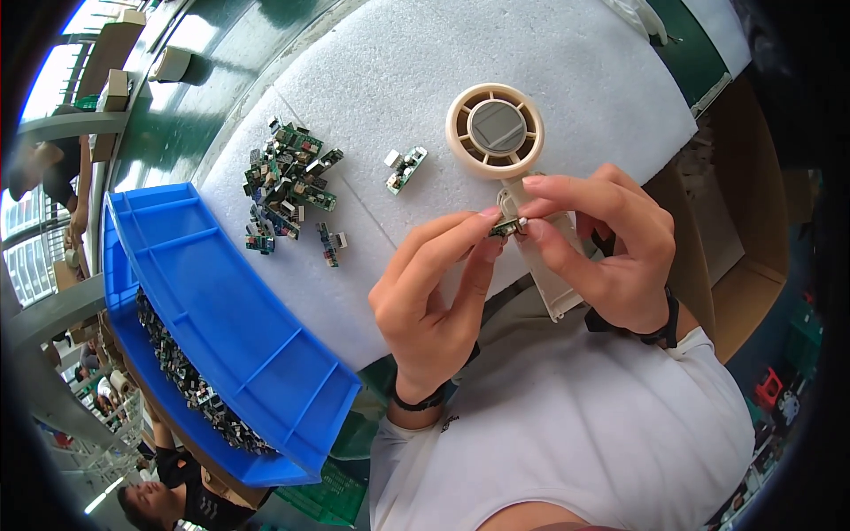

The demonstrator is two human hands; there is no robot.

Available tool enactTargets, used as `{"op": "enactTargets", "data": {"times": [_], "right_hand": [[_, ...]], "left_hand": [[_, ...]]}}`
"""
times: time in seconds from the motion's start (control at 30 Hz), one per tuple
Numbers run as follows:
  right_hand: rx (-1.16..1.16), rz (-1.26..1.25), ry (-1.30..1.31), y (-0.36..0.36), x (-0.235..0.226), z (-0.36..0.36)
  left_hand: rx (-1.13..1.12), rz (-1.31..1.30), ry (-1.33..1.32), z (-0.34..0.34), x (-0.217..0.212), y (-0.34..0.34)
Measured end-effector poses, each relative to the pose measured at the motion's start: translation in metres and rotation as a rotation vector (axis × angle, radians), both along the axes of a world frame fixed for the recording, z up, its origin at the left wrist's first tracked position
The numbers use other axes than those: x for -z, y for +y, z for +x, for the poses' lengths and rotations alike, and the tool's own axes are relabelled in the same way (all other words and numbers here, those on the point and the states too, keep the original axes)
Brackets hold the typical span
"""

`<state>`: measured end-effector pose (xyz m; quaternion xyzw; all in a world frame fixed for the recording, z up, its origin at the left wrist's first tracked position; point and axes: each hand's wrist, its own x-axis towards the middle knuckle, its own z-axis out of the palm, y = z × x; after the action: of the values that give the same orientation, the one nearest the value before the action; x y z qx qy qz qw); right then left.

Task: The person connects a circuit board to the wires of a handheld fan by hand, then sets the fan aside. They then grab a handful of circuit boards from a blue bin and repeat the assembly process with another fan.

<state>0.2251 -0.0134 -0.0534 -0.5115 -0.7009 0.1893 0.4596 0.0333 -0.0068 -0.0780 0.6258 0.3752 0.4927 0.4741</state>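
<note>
Two hands; one fan; one blue bin; one board pile; two loose boards.

Boxes, bin & 1 roll, no screens or readable signs showing.

2 small tan cardboard boxes are sitting at far left on the dark green bench, 1 more sitting near the top edge, all rectangular & plain. A cream tape-like roll is lying just right of them, round w/ a dark core. A big brown cardboard carton is standing open at the right, beside the white foam pad. A blue plastic bin lid, ribbed & rectangular, is leaning over a bin at lower left. Labels too small to tell.
</note>
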Motion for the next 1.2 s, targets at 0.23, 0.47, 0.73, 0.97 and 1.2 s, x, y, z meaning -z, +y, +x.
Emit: {"op": "enactTargets", "data": {"times": [0.23,0.47,0.73,0.97,1.2], "right_hand": [[0.003,-0.12,0.088,-0.002,-0.003,0.0],[-0.095,0.033,-0.155,0.003,-0.01,0.012],[-0.11,0.093,-0.141,-0.001,-0.005,0.017],[-0.131,0.114,-0.149,0.002,-0.004,0.023],[-0.128,0.152,-0.15,0.002,0.0,0.027]], "left_hand": [[-0.192,0.154,0.117,0.01,0.002,-0.007],[-0.184,0.178,0.148,0.009,0.002,-0.01],[-0.215,0.254,0.243,0.018,-0.005,-0.012],[-0.246,0.342,0.305,0.022,-0.005,-0.011],[-0.245,0.343,0.328,0.028,-0.005,-0.012]]}}
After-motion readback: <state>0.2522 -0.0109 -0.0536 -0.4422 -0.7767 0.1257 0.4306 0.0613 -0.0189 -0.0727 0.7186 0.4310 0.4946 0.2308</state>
